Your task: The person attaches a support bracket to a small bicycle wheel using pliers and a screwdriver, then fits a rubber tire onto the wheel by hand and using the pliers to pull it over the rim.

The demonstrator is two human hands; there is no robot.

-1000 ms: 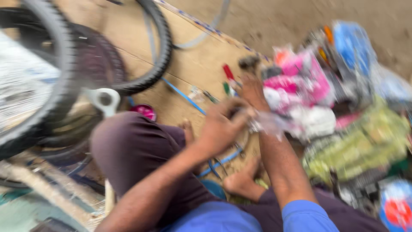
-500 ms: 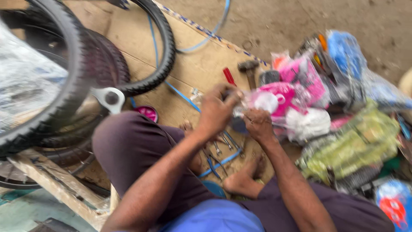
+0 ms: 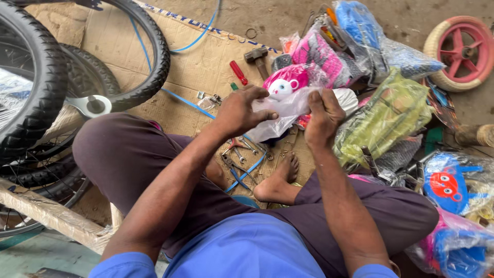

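Hands: two, left hand (image 3: pixel 242 110) and right hand (image 3: pixel 323 117) pinching one plastic bag (image 3: pixel 285 110) | tyres: two

Soft even daylight, sharp focus

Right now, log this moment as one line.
left hand: grips clear plastic bag | right hand: grips same bag | below: wrenches on cardboard
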